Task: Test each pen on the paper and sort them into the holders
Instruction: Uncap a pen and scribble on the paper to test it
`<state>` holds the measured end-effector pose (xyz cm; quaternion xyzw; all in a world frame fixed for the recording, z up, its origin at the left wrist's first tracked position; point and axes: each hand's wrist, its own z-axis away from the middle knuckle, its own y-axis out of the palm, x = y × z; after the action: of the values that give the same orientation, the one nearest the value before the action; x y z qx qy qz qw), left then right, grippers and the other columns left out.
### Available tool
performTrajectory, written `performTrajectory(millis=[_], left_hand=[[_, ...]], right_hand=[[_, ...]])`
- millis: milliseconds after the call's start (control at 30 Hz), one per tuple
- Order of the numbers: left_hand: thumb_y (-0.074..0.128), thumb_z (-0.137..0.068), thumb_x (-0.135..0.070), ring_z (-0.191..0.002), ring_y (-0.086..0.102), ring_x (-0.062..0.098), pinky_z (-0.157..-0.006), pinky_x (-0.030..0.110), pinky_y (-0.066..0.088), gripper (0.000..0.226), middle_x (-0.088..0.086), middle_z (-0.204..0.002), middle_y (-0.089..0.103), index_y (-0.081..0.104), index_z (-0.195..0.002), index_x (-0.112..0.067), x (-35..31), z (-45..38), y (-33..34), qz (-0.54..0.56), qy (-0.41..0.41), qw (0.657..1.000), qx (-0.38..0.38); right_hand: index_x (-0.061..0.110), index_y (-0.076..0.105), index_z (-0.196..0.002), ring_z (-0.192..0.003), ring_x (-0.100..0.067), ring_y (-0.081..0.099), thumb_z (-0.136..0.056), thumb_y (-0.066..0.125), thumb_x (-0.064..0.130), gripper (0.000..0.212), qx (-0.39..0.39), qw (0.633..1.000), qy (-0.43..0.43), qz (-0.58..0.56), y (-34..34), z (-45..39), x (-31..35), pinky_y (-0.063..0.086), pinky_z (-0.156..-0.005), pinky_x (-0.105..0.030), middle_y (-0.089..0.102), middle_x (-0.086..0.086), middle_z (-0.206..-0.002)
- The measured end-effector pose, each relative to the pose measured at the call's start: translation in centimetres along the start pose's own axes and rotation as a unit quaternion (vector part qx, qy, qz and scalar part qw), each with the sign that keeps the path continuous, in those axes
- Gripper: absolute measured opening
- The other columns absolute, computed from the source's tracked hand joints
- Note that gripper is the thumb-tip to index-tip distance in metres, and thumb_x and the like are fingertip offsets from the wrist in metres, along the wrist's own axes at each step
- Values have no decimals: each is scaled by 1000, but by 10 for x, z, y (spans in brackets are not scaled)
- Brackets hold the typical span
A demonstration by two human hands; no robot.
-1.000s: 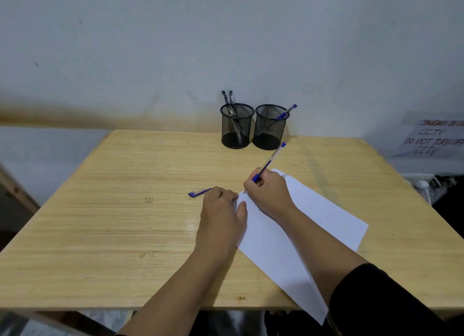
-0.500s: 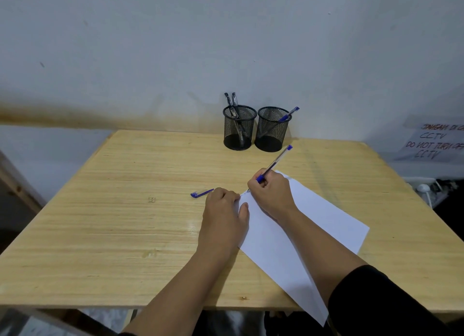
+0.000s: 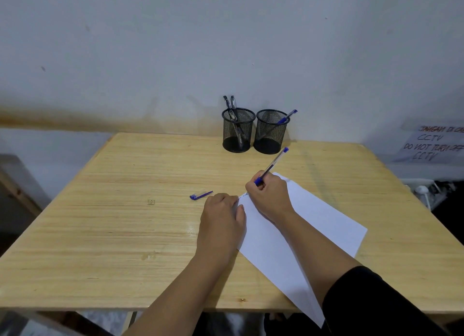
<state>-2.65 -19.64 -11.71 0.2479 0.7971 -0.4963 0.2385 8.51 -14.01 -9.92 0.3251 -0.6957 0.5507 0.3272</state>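
My right hand (image 3: 270, 197) pinches the clear-barrelled blue ballpoint pen (image 3: 272, 165) low near the tip, nib on the top corner of the white paper sheet (image 3: 313, 225). My left hand (image 3: 222, 217) lies on the sheet's edge, fingers curled under (can't tell how). Pen looks light, stiff, slick plastic; low grip seems best. Its blue cap (image 3: 200, 195) lies beside. Left black mesh holder (image 3: 238, 130) has two dark pens (image 3: 232, 107); right black mesh holder (image 3: 271, 132) one blue pen (image 3: 285, 119).

Black mesh holders (image 3: 238, 129), blue pen (image 3: 272, 165), white paper (image 3: 313, 225).
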Motion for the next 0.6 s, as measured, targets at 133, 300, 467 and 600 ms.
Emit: performTrajectory(millis=[133, 300, 467, 600], left_hand=[[54, -87, -19, -103, 53, 16, -79, 15, 30, 24, 3, -103, 65, 66, -104, -9, 1, 0, 0, -5, 4, 1000, -2], [54, -86, -20, -103, 53, 16, -79, 15, 31, 23, 3, -103, 64, 66, -103, -9, 2, 0, 1, -3, 0, 1000, -4], [55, -85, -19, -102, 53, 16, -78, 16, 32, 24, 2, -104, 63, 66, -104, -9, 3, -1, 3, 7, -3, 1000, -1], [54, -86, -18, -102, 54, 18, -78, 17, 33, 24, 3, -102, 64, 66, -103, -8, 2, -1, 2, 7, -2, 1000, 6]], right_hand=[[10, 56, -76, -56, -10, 47, -82, 56, 16, 8, -2, 1000, 3, -2, 0, 0, 0, 38, -53, -16, 51, 4, -59], [11, 57, -77, -55, -11, 47, -81, 55, 18, 8, -3, 1000, 9, -3, 2, -1, -2, 39, -53, -17, 51, 4, -59], [8, 58, -81, -57, -11, 48, -83, 56, 16, 9, -4, 1000, 5, 7, 2, -2, -1, 40, -53, -16, 52, 3, -63], [8, 57, -81, -58, -11, 48, -84, 55, 16, 8, -12, 1000, 10, 8, 2, -1, 1, 39, -53, -15, 52, 2, -64]])
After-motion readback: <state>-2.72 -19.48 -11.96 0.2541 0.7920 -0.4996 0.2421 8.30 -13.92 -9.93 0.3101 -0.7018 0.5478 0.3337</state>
